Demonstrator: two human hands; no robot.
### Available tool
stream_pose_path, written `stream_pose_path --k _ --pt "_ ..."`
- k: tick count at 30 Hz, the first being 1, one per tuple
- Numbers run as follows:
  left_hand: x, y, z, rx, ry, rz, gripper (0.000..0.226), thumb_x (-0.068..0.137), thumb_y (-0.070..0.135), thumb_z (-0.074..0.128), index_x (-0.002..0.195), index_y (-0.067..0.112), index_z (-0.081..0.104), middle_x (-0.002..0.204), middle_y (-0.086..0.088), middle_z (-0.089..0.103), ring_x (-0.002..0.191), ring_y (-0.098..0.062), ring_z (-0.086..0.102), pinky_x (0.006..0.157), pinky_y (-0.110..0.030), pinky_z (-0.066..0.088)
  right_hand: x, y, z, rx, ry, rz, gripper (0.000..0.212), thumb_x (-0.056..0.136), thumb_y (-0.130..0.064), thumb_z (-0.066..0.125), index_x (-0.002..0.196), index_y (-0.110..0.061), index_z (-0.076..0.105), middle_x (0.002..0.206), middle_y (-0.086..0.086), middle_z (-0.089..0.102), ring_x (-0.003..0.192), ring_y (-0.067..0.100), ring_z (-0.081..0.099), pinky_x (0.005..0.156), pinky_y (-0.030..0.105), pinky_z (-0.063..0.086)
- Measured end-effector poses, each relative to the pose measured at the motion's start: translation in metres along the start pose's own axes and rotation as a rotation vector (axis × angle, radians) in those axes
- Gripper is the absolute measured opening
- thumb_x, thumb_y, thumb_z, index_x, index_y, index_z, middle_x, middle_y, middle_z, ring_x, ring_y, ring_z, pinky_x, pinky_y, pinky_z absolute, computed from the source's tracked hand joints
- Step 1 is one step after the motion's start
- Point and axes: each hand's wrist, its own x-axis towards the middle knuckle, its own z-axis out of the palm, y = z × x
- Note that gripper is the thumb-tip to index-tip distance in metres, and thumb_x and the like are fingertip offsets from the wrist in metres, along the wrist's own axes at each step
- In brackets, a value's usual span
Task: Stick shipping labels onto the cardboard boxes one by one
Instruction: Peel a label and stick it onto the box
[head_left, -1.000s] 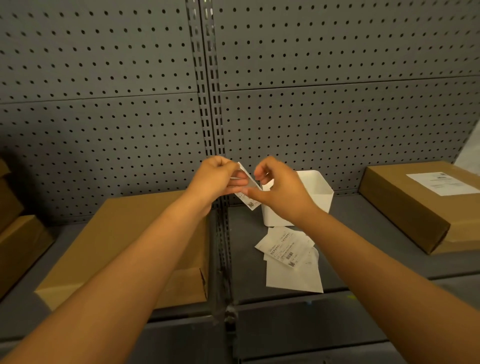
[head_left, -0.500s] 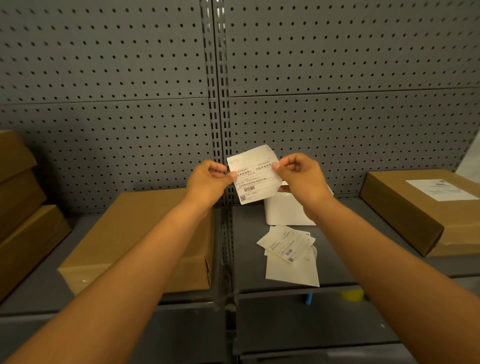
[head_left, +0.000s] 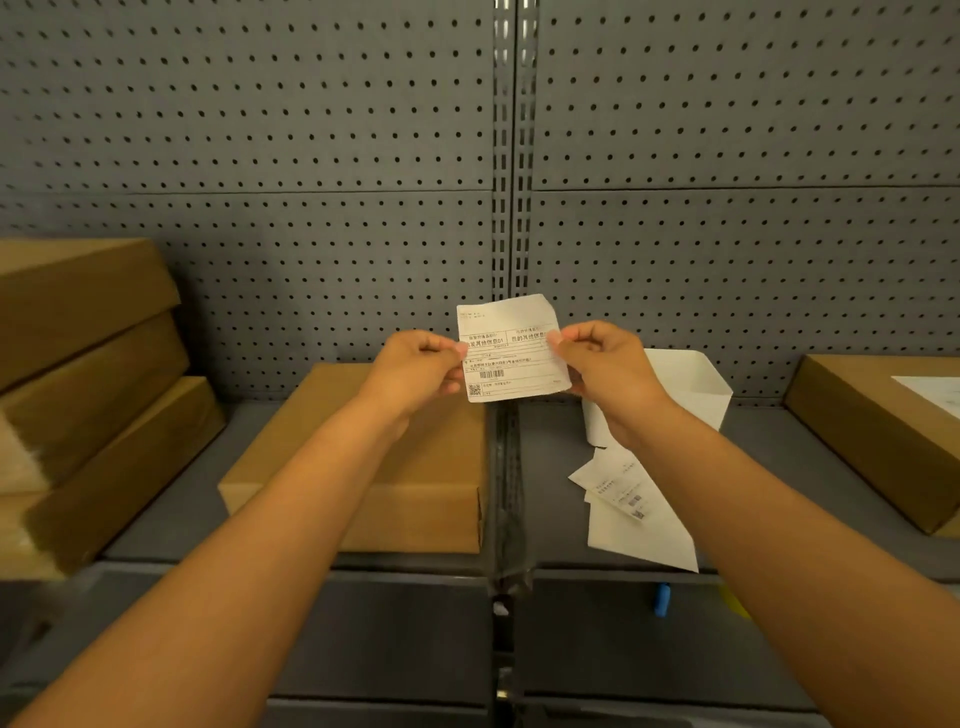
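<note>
A white shipping label (head_left: 511, 348) with printed text, a barcode and a QR code is held upright in the air, printed face toward me. My left hand (head_left: 418, 369) pinches its left edge and my right hand (head_left: 605, 371) pinches its right edge. Below and left of the label a plain flat cardboard box (head_left: 415, 478) lies on the grey shelf, partly hidden by my left forearm. Another cardboard box (head_left: 878, 431) lies at the far right with a white label (head_left: 935, 389) stuck on its top.
Loose labels and backing sheets (head_left: 631, 506) lie on the shelf (head_left: 550, 488) under my right forearm. Behind them stands a white bin (head_left: 691, 389). Several cardboard boxes (head_left: 88, 364) are stacked at the left. A grey pegboard wall (head_left: 311, 156) closes the back.
The label went from edge-on between my fingers to spread flat, facing me, one hand on each side. My view has shifted left, showing more of the stacked boxes.
</note>
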Motion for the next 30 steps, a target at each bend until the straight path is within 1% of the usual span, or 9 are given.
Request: stream_pose_path --k 3,6,10,14,17,21,24,26,30 --pt "0.008 -0.004 -0.024 0.035 0.000 0.030 0.013 0.095 0.016 0.056 0.084 0.010 0.062 0.087 -0.004 0.070 0.078 -0.014 0.063 0.076 -0.026 0.054 0.004 -0.001 0.026 -0.043 0.017 0.010 0.011 0.093 -0.018 0.060 0.083 -0.015 0.061 0.101 0.012 0.071 0.096 0.027 0.068 0.084 0.039 0.058" --pt "0.017 -0.009 -0.050 0.072 -0.019 0.030 0.015 0.097 0.014 0.053 0.086 0.007 0.061 0.086 -0.004 0.068 0.073 -0.012 0.059 0.068 -0.021 0.051 0.007 -0.001 0.056 -0.086 0.055 0.000 0.013 0.092 -0.020 0.061 0.079 -0.017 0.061 0.101 0.011 0.070 0.099 0.027 0.066 0.088 0.039 0.056" --pt "0.028 -0.020 -0.086 0.102 -0.054 0.001 0.016 0.098 0.012 0.048 0.089 0.006 0.061 0.090 -0.005 0.068 0.074 -0.012 0.058 0.067 -0.021 0.051 0.011 0.004 0.098 -0.136 0.080 0.027 0.015 0.092 -0.019 0.060 0.077 -0.019 0.061 0.100 0.008 0.070 0.099 0.024 0.066 0.090 0.042 0.054" --pt "0.036 -0.036 -0.117 0.096 -0.067 -0.021 0.018 0.097 0.013 0.051 0.096 0.000 0.063 0.095 -0.006 0.070 0.080 -0.014 0.063 0.076 -0.023 0.054 0.011 0.012 0.123 -0.186 0.078 0.052 0.012 0.091 -0.020 0.063 0.080 -0.015 0.062 0.099 0.006 0.070 0.097 0.022 0.065 0.090 0.037 0.053" --pt "0.041 -0.048 -0.129 0.121 -0.081 -0.039 0.014 0.095 0.012 0.055 0.087 0.003 0.063 0.093 -0.008 0.070 0.074 -0.012 0.061 0.071 -0.018 0.053 0.008 0.019 0.134 -0.252 0.078 0.097 0.013 0.090 -0.016 0.064 0.077 -0.016 0.061 0.091 0.002 0.068 0.093 0.020 0.062 0.087 0.033 0.051" --pt "0.044 -0.062 -0.133 0.126 -0.091 -0.087 0.013 0.093 0.008 0.058 0.081 0.007 0.062 0.092 -0.005 0.068 0.071 -0.010 0.060 0.067 -0.017 0.054 0.005 0.030 0.146 -0.373 0.108 0.122 0.017 0.090 -0.015 0.063 0.074 -0.017 0.057 0.083 -0.003 0.062 0.091 0.017 0.059 0.091 0.035 0.049" --pt "0.046 -0.071 -0.133 0.176 -0.066 -0.093 0.011 0.089 0.011 0.064 0.079 0.011 0.062 0.093 -0.010 0.071 0.070 -0.014 0.061 0.077 -0.028 0.057 0.006 0.032 0.151 -0.480 0.117 0.117 0.018 0.090 -0.014 0.063 0.073 -0.015 0.057 0.076 -0.003 0.057 0.087 0.017 0.056 0.087 0.034 0.049" --pt "0.047 -0.074 -0.132 0.218 -0.038 -0.083 0.009 0.088 0.014 0.066 0.089 0.012 0.058 0.089 -0.009 0.069 0.071 -0.016 0.062 0.082 -0.034 0.056 0.008 0.032 0.152 -0.518 0.110 0.126 0.011 0.089 -0.014 0.064 0.081 -0.013 0.056 0.082 0.000 0.058 0.088 0.017 0.055 0.082 0.031 0.048" --pt "0.051 -0.079 -0.130 0.335 0.009 -0.034 0.022 0.087 0.019 0.067 0.101 0.014 0.050 0.099 -0.009 0.066 0.077 -0.019 0.064 0.072 -0.031 0.053 0.011 0.032 0.149 -0.543 0.075 0.135 0.025 0.087 -0.016 0.068 0.097 -0.014 0.045 0.104 0.007 0.054 0.093 0.021 0.052 0.062 0.022 0.039"
